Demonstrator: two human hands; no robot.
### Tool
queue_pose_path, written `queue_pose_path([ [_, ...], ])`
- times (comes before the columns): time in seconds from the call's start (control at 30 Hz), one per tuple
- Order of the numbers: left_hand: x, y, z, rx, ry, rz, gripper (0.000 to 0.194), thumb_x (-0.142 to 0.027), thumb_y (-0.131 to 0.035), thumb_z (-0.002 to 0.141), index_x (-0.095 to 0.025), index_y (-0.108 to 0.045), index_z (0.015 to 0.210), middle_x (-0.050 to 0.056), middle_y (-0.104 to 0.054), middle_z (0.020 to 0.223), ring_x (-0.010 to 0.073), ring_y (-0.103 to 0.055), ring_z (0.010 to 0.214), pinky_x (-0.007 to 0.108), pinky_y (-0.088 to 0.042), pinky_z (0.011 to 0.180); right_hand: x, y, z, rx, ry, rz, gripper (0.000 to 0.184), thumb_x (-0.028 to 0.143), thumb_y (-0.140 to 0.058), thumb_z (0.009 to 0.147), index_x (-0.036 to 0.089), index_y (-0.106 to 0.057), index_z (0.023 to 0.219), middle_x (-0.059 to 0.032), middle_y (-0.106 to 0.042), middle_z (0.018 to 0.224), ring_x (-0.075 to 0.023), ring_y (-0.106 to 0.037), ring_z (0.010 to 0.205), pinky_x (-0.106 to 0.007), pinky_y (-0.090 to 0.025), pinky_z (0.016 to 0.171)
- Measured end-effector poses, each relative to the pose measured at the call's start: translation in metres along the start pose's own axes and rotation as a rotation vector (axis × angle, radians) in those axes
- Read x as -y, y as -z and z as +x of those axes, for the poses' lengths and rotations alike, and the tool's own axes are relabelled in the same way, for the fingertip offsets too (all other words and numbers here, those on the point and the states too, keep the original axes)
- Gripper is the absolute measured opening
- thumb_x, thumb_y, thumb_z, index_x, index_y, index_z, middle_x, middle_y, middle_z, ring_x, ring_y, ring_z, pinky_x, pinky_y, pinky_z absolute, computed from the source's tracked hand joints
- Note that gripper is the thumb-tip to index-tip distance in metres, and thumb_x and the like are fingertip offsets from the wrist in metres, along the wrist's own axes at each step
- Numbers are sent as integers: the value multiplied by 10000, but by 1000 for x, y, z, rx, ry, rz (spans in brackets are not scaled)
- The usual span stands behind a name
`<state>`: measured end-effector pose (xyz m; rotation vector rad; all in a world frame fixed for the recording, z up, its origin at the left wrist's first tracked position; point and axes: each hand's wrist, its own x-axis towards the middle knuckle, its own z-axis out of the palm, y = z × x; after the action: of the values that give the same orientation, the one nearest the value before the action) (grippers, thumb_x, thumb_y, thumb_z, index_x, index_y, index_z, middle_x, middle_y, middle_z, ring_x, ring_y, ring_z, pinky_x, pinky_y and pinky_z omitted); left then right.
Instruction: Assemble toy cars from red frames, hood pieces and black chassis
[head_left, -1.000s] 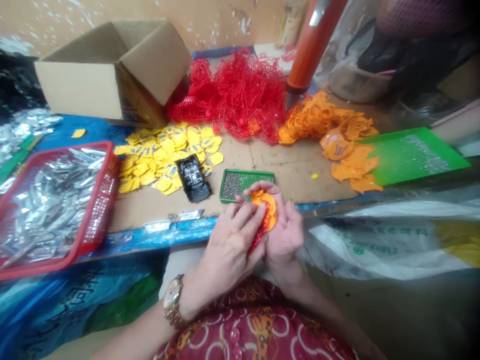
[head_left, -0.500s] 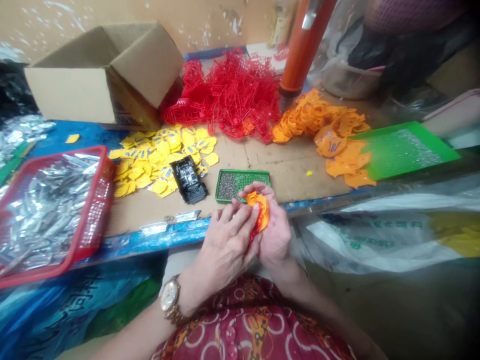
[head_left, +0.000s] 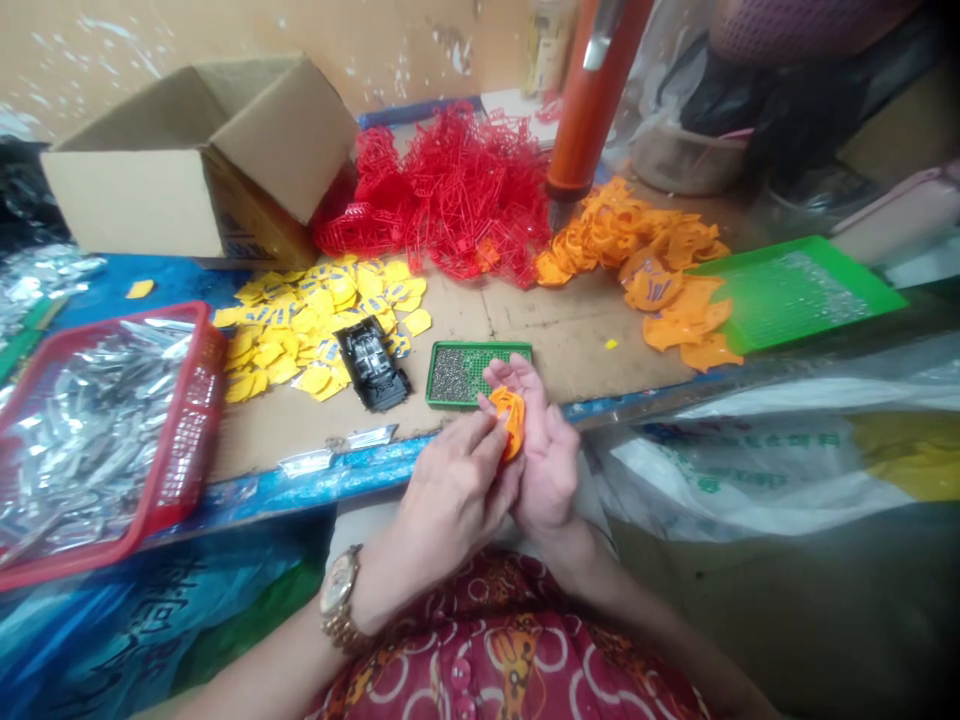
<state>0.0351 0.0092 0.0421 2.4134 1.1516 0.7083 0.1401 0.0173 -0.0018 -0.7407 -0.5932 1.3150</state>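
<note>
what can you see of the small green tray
The small green tray is shallow, rectangular and plastic-looking, with a raised rim and gridded floor. Small grey, metallic-looking pieces crowd its left half, thinning rightward. It lies flat on the cardboard, right of the black part. The right hand overlaps its near right corner; contact is unclear.

Small green tray, silver bits heaped at its left end: reference point. Just nearer than tray: orange part pinched by left hand, lying against right hand, fingers loosely extended. Left of tray: black plastic part, yellow pieces, then red basket of silvery strips. Beyond tray: tangled red pieces. Right of tray: orange pile, larger green tray.
</note>
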Motion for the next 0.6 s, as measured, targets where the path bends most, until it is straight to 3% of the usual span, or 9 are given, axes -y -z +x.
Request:
queue_pose_path([
  [0.23, 1, -6, -8, -209, -59, 90, 93, -152, -523, 921, -147, -606, 879, 81, -633, 811, 161, -577, 677, 266, -485, 574, 0, -6, -7, 89, 10, 12, 466, 541, -379, 933, 292, -556, 1284, -22, -547, 1418, -201, -422, 1412, -440, -216, 1267],
  [0.33, 5, 3, -9, -320, -77, 43, 103, -116, -560, 880, -153, -605, 795, 15, -560, 671, 122, -487, 563, 243, -388, 505, 6, -4, -8, 204, 15, -57, 448, 496, -472, 931, 300, -527, 1330, -26, -513, 1445, -210, -412, 1418, -433, -276, 1242],
  [0.4, 8, 10, -10, -355, 21, -133, 174, -134, -564, 879, -162, -604, 711, -12, -529, 601, 103, -448, 516, 238, -357, 491, 13, 1, -6, 285, 38, -137, 449, 438, -569, 905, 297, -520, 1329, -42, -540, 1396, -216, -473, 1359, -417, -360, 1190],
  [0.47, 11, 15, -14, -331, 228, -432, 244, -210, -577, 903, -161, -621, 668, -11, -555, 573, 98, -461, 498, 231, -370, 487, 20, 7, -5, 336, 36, -249, 456, 390, -636, 881, 272, -522, 1307, -63, -598, 1298, -208, -573, 1228, -381, -459, 1090],
  [0.53, 14, 16, -20, -299, 436, -735, 272, -310, -602, 917, -155, -675, 706, 2, -607, 583, 104, -501, 499, 227, -402, 491, 27, 11, -4, 367, -34, -352, 393, 385, -662, 873, 228, -561, 1220, -68, -669, 1123, -180, -657, 1003, -323, -545, 910],
  [0.6, 17, 12, -27, -305, 558, -926, 272, -384, -641, 902, -155, -728, 784, 10, -648, 601, 112, -540, 508, 229, -436, 512, 30, 11, -5, 377, -122, -381, 294, 417, -660, 873, 199, -607, 1063, -44, -692, 913, -139, -648, 757, -267, -550, 697],
])
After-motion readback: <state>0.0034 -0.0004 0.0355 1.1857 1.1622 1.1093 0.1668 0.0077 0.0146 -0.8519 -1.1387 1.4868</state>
